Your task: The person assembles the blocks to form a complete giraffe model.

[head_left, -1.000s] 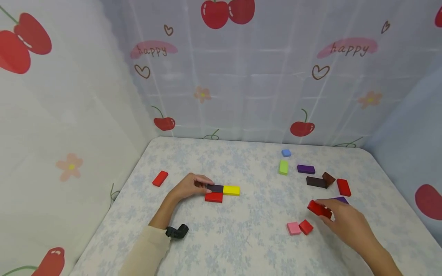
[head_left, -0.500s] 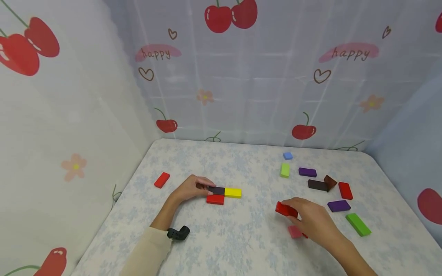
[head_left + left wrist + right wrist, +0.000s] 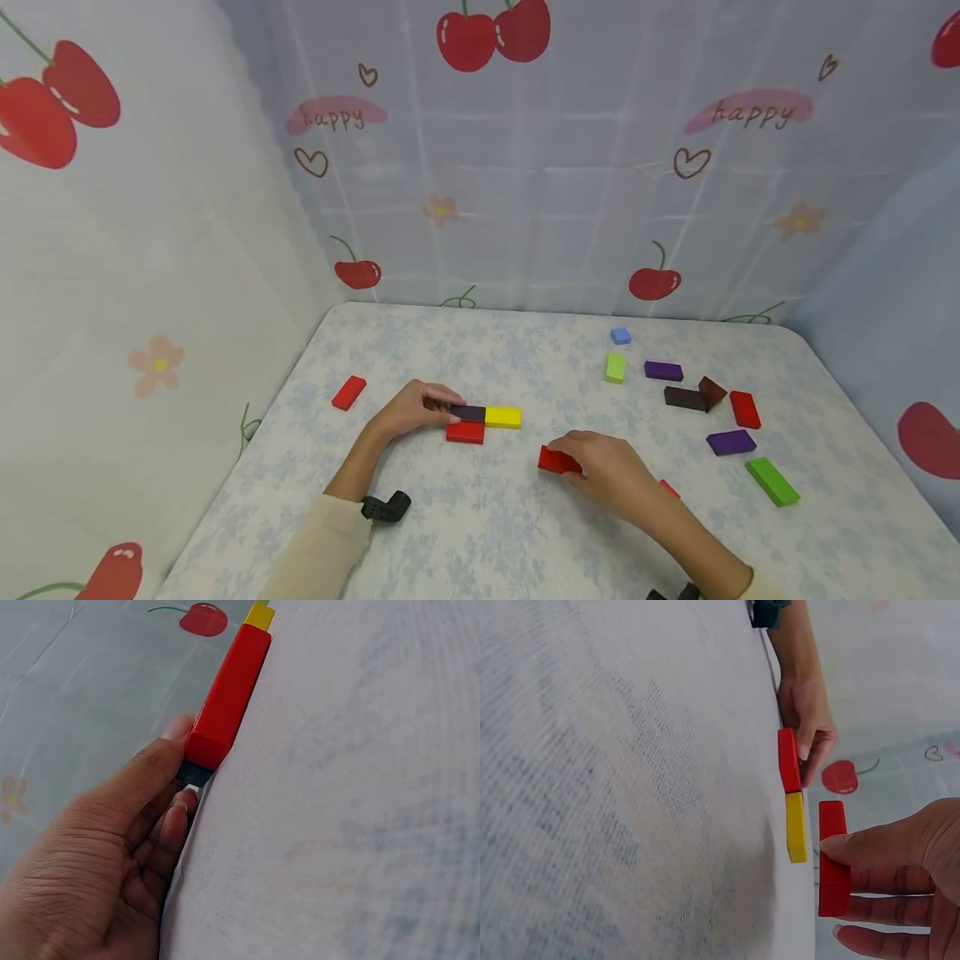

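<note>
Two pinches we note: left hand, seemingly steadying dark block left of yellow block; right hand, red block right of it.

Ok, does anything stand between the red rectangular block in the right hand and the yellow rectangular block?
Nothing visible: in the head view, only blue-and-white patterned tablecloth shows between the red rectangular block in the right hand and the yellow rectangular block.

Our bare left hand pinches, its beige-sleeved forearm slanting inward. Our bare right hand pinches, thumb opposing fingers.
</note>
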Available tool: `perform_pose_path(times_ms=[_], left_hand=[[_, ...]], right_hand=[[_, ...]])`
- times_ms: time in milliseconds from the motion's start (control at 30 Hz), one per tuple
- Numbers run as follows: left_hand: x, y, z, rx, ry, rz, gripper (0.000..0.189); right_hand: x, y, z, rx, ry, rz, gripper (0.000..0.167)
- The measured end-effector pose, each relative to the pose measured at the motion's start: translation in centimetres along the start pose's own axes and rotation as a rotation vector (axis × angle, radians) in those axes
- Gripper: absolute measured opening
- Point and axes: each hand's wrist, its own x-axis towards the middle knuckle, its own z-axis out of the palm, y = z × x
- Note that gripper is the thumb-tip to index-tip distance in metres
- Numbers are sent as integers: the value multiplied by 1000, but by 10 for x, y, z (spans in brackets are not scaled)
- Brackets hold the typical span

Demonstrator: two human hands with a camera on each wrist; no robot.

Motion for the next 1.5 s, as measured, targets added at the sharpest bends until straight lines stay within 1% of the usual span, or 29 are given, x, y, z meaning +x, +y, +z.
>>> perform_pose_path(times_ms=[233, 400, 500, 600, 733, 833, 933, 1067, 1300, 1500], left_hand=[[0, -3, -1, 4, 8, -1, 31], [0, -3, -1, -5, 3, -1, 31], [0, -2, 0, -12, -1, -3, 31], [-1, -1, 1, -18, -7, -3, 31], [-1, 1, 2, -19, -6, -10, 32], [-1, 1, 2, -16, -4, -14, 31], [0, 1, 1, -15, -3, -7, 31], [1, 1, 1, -16, -3, -1, 31], [1, 2, 2, -14, -2, -12, 31], [0, 1, 1, -11, -2, -12, 31]], right_hand=[[18, -6, 13, 32, -30, -51, 37], [27, -6, 21, 62, -59, -52, 37], [28, -4, 25, 73, -71, -27, 36], [23, -2, 26, 67, -51, 16, 36], [14, -2, 23, 51, -24, 90, 36], [11, -5, 21, 64, -43, 127, 35], [12, -7, 23, 91, -64, 149, 35], [20, -10, 27, 108, -59, 145, 33], [34, -14, 33, 92, -11, 96, 31], [46, -16, 37, 126, 25, 64, 29]])
